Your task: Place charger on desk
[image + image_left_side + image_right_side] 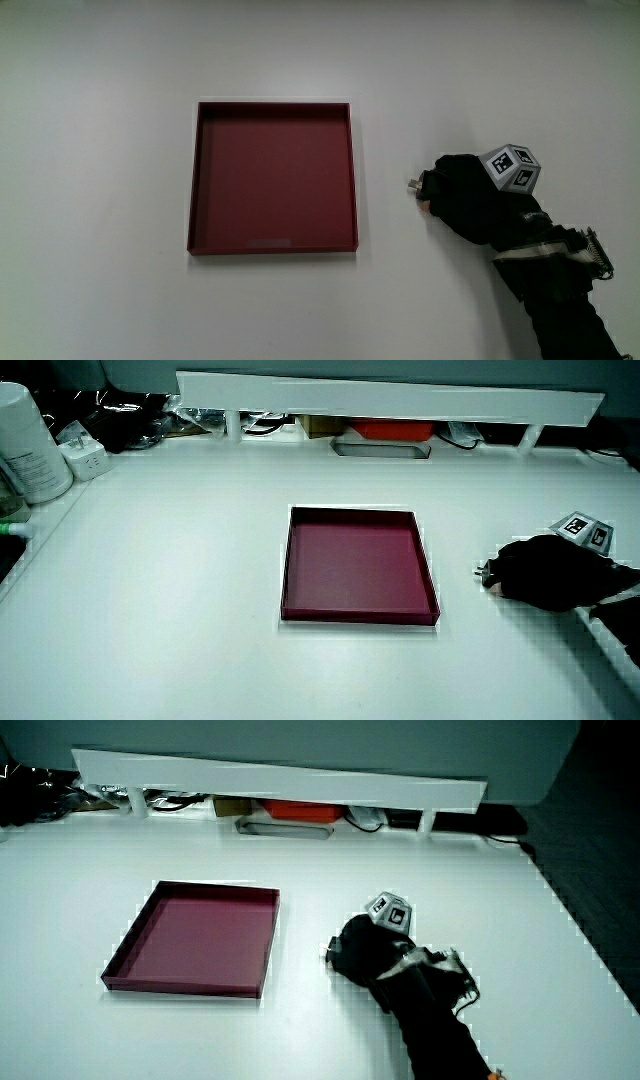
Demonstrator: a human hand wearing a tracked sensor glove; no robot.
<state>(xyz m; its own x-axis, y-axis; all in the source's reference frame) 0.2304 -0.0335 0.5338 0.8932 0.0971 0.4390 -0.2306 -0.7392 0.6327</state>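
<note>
Charger prongs, seemingly, peek from hand.

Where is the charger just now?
The charger is under the gloved hand, only its tip poking out, low on the white desk beside the dark red tray; both side views agree.

The hand lies low with fingers curled closed, forearm trailing toward the person.
</note>
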